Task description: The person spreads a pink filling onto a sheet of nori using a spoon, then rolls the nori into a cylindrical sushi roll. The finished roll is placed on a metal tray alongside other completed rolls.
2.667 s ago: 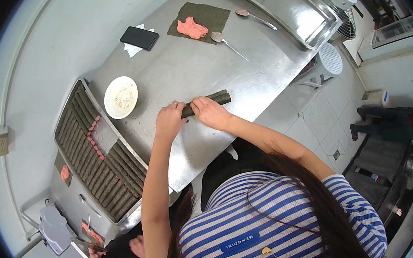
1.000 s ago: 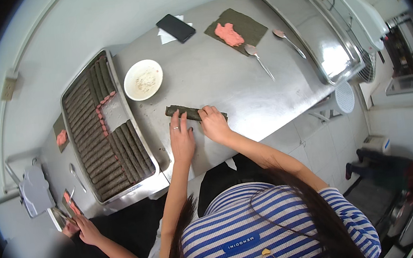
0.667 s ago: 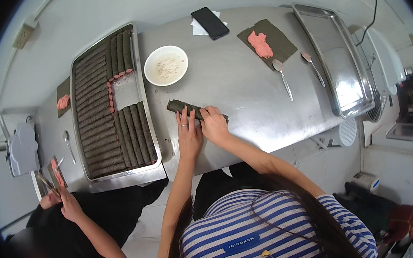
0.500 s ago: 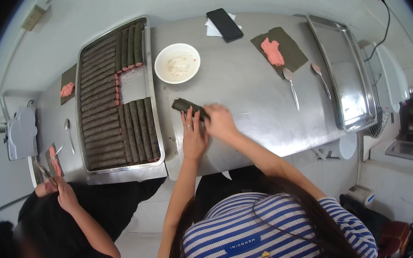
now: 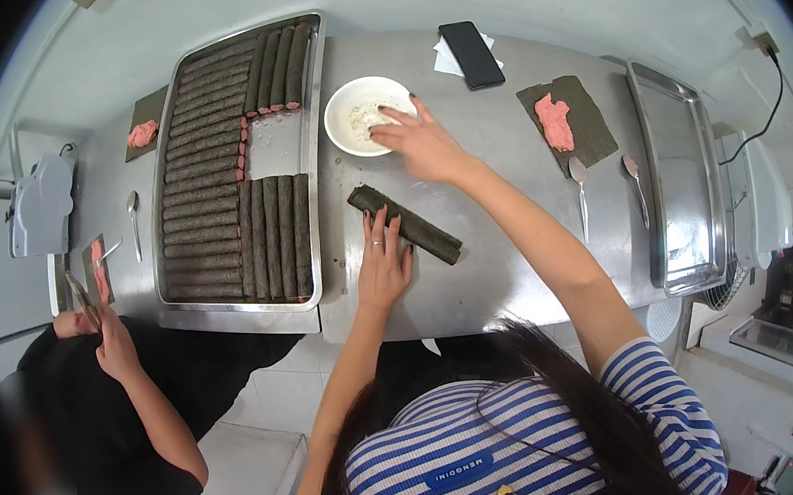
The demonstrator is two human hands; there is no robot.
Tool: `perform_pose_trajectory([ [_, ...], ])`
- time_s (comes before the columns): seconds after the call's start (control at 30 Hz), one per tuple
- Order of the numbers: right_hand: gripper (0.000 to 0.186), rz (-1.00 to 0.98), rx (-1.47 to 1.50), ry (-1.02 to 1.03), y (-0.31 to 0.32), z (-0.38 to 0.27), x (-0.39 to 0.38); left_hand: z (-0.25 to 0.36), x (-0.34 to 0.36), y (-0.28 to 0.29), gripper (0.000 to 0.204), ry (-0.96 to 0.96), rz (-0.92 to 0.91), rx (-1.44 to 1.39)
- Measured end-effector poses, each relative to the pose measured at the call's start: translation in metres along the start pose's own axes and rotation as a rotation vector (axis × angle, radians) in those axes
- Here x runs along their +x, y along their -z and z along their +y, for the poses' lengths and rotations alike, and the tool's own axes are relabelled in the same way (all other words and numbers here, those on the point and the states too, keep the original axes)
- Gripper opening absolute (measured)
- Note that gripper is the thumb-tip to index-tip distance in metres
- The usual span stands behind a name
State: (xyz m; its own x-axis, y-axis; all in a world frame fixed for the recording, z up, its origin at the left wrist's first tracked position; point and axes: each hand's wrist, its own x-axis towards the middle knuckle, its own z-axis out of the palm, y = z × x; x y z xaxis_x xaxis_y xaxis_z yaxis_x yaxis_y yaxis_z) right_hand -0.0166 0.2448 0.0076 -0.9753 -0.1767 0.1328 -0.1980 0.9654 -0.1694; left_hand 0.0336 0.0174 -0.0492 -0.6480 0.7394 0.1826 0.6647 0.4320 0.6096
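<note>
A dark green seaweed roll (image 5: pixel 426 237) lies slanted on the steel table in front of me. My left hand (image 5: pixel 382 270) rests its spread fingertips on the roll's far-left part, holding it from above rather than gripping it. Beyond the roll stands a white bowl (image 5: pixel 337 118) with a pale, lumpy residue inside. My right hand (image 5: pixel 425 145) reaches over the bowl's right rim, fingers apart and tips down in the bowl; nothing shows in its grasp.
To the left, a metal tray (image 5: pixel 282 146) carries rows of finished rolls. At right are a seaweed sheet (image 5: pixel 593 129) with pink paste (image 5: pixel 553 122), two spoons (image 5: pixel 581 193) and another metal tray (image 5: pixel 669 154). A phone (image 5: pixel 471 54) lies behind. Far left, another person's hands (image 5: pixel 111 340) hold something.
My right hand has left the roll and moved up to the bowl. My left hand stays on the roll, whose right end now shows. The view has shifted slightly.
</note>
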Motion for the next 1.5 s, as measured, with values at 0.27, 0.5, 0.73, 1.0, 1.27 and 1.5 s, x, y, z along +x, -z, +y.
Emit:
perform_pose_trajectory([
  [0.27, 0.047, -0.098, -0.069, 0.318, -0.036, -0.024, -0.024, 0.004, 0.002, 0.000, 0.059, 0.014, -0.010, 0.004],
  [0.5, 0.044, -0.152, 0.053, 0.256, 0.010, -0.014, -0.035, 0.001, 0.001, 0.000, 0.058, 0.009, -0.007, 0.010],
  [0.73, 0.047, -0.112, -0.062, -0.004, -0.003, 0.013, 0.008, 0.005, 0.003, 0.005, 0.058, 0.003, -0.026, -0.012],
  [1.0, 0.045, -0.080, 0.077, 0.300, -0.015, -0.013, -0.051, 0.002, 0.002, 0.001, 0.058, 0.007, -0.007, -0.023],
  [1.27, 0.045, -0.220, 0.205, 0.305, 0.004, -0.005, -0.104, 0.002, 0.001, 0.000, 0.059, 0.012, -0.013, 0.004],
  [1.5, 0.044, 0.121, 0.035, 0.101, -0.001, 0.019, -0.008, 0.004, 0.004, 0.003, 0.061, 0.003, -0.016, 0.037],
])
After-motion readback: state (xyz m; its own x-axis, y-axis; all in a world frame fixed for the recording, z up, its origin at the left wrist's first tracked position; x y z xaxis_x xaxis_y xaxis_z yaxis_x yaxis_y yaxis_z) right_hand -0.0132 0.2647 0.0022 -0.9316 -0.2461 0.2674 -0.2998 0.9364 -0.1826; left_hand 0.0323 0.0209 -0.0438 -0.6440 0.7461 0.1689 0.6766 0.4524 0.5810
